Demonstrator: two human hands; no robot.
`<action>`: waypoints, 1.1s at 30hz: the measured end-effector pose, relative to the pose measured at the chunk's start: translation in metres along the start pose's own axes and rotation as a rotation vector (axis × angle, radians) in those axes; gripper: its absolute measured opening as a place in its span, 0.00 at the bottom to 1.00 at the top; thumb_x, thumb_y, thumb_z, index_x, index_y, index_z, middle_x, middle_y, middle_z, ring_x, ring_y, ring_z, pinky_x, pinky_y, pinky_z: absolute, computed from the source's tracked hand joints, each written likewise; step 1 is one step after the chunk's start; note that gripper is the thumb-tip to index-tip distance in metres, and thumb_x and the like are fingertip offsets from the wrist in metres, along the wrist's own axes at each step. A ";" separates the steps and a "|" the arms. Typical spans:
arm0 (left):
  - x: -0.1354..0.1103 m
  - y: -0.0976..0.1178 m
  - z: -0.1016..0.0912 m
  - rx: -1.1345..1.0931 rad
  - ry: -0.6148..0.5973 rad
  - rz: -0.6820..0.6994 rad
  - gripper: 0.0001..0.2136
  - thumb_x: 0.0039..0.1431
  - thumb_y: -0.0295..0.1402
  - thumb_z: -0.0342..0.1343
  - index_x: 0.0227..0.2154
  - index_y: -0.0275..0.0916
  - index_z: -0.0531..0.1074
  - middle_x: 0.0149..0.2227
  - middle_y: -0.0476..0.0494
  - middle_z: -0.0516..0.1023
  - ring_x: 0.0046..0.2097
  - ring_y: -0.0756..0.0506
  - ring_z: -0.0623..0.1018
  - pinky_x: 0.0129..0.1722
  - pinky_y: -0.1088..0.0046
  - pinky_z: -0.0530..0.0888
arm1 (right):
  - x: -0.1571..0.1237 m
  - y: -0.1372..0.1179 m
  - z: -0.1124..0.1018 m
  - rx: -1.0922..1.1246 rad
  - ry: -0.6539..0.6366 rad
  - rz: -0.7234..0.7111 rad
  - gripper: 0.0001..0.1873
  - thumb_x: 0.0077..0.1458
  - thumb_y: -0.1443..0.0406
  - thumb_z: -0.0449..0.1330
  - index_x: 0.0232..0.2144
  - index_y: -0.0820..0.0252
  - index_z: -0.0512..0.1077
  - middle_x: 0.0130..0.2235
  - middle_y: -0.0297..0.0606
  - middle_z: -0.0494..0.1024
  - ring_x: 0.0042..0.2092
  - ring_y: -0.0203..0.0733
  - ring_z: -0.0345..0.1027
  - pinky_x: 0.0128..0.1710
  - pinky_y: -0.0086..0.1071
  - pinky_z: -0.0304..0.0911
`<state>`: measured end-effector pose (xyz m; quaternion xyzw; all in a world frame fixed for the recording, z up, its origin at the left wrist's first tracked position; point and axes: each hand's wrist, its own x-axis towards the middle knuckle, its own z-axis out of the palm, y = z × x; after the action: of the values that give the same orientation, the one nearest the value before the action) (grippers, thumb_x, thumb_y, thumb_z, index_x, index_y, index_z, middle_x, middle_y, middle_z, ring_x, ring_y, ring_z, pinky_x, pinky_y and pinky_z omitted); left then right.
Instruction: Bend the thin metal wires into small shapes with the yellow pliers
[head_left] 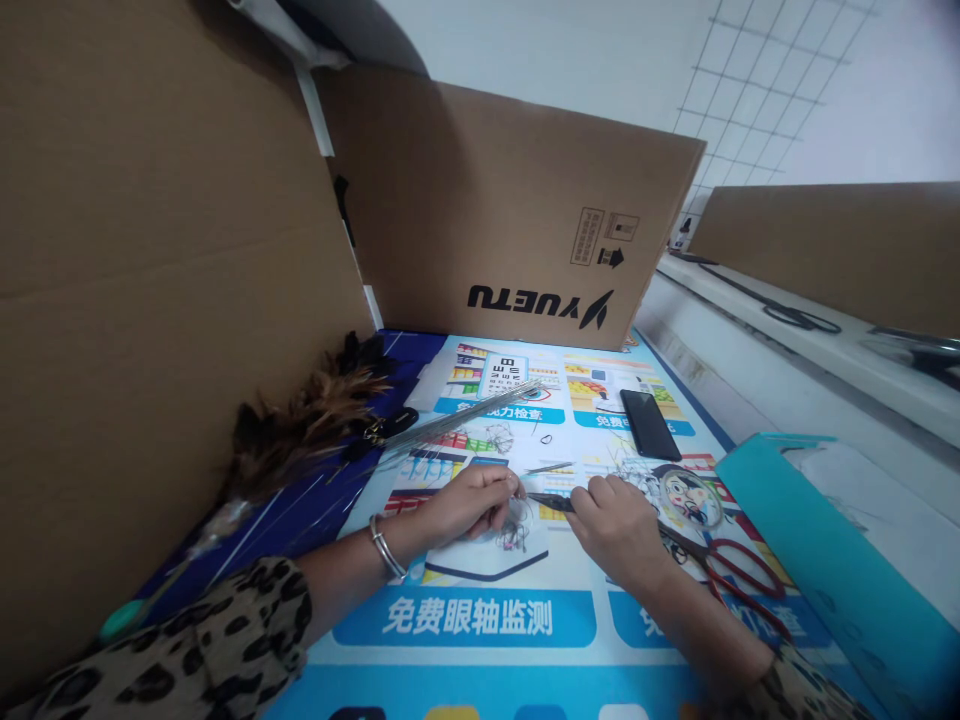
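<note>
Clock face: centred on the pliers' tips, with twelve pointing away from the body.
Left hand [480,497]: at nine, pressed together at thumb and fingertips, pinching what looks like a thin wire [523,492]; too small to be certain.
Right hand [616,525]: between three and four, closed around the handles of dark pliers [553,501], with tips pointing to nine.
Jaws: right beside the left fingertips; impossible to tell whether spread or biting.
Wire: at the centre, between left fingertips and pliers; probably very light, stiff yet springy, hard to break, smooth enough to roll under a loose pinch, perhaps prickly at cut ends.
Best hold: likely a firm pinch close to the working end, clear of the point; for the pliers, far back on the handles.
Tangle [516,530]: near six, thin and dark, beside the left hand; likely apt to snag.
Short wires [551,467]: at one, near.
Bundle [465,415]: at eleven, long and silvery; probably best gripped mid-length against fanning out.
Phone [649,425]: at two.
Scissors [706,555]: near four, red-handled.
Feathers [315,410]: at ten, well apart.
</note>
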<state>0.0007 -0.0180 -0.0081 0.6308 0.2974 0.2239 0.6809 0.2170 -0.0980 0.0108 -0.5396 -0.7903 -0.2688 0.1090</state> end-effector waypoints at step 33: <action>-0.001 -0.001 -0.001 0.022 -0.009 0.017 0.16 0.58 0.43 0.45 0.34 0.34 0.68 0.18 0.52 0.67 0.13 0.57 0.59 0.11 0.83 0.51 | -0.001 0.001 0.003 0.060 -0.065 0.018 0.09 0.56 0.63 0.50 0.26 0.59 0.66 0.28 0.39 0.67 0.32 0.40 0.57 0.32 0.33 0.45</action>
<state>-0.0008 -0.0185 -0.0087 0.6417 0.2916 0.2235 0.6732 0.2189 -0.0972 0.0080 -0.5515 -0.7964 -0.2263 0.1018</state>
